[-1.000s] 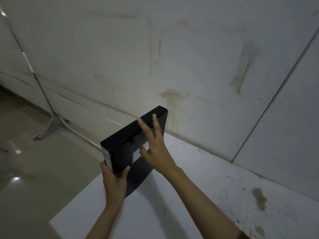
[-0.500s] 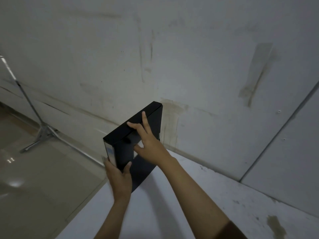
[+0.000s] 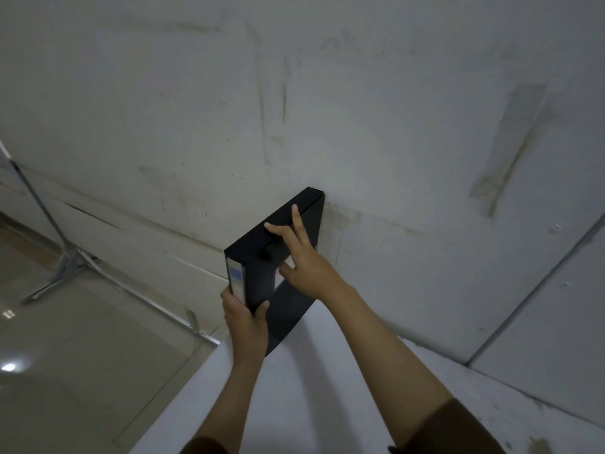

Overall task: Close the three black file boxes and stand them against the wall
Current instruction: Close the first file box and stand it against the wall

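Note:
One black file box stands upright on the white table, closed, its far end at the grey wall. A pale label with a blue patch runs down its near spine. My left hand grips the near lower corner of the box, thumb on its right face. My right hand lies against the right face, fingertips spread on the top edge. No other file box is in sight.
The table's left edge drops to a glossy tiled floor. A metal tripod stand stands on the floor at left, one leg running along the wall base. Stains mark the wall and the table at right.
Both hands have pushed the box farther from me, up to the wall. My view has moved closer and shifted right.

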